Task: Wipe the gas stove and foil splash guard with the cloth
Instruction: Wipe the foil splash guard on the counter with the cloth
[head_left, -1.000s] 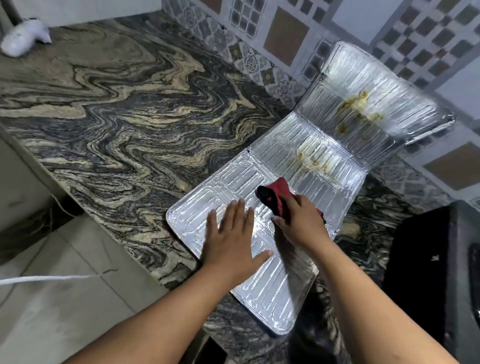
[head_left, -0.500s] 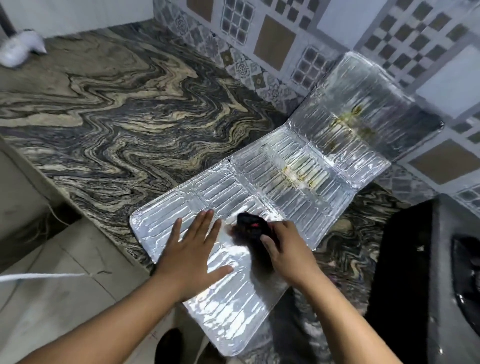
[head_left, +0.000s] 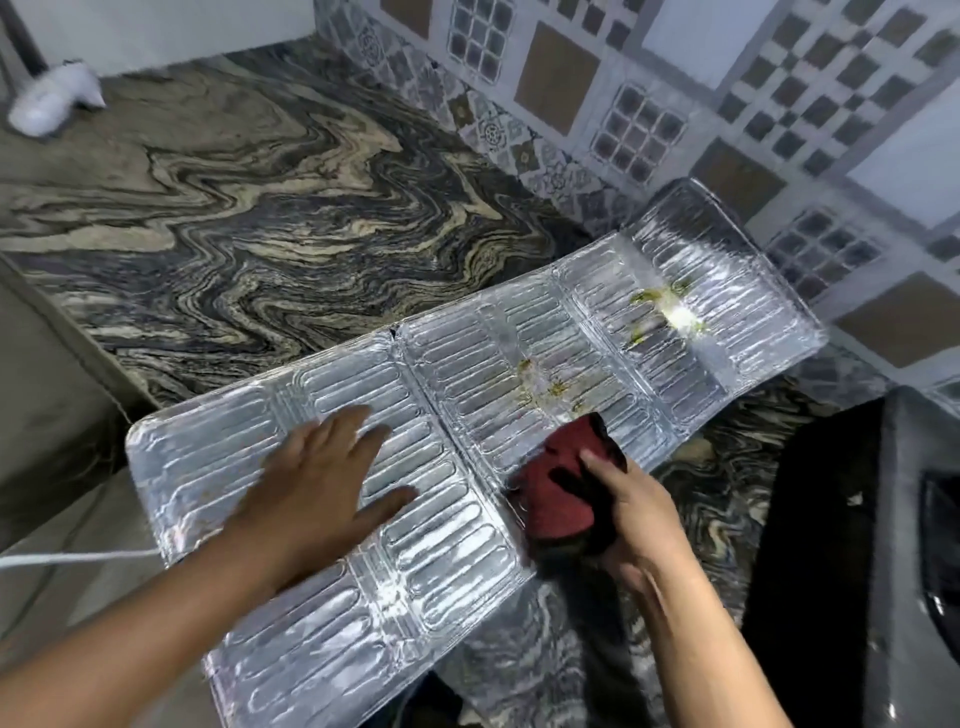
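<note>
The left hand (head_left: 332, 483) lies flat, fingers spread, on the ribbed silver foil splash guard (head_left: 457, 566), while just right of it the right hand (head_left: 639, 514) grips a bunched red and black cloth (head_left: 561, 493) against the foil, yellowish stains (head_left: 550, 384) beyond.

My only view is head-worn, looking steeply down and forward from close above the counter (head_left: 249, 218), foil splash guard (head_left: 452, 395) filling centre, tiled wall (head_left: 675, 88) toward 1 o'clock, both forearms entering from 6 o'clock.
</note>
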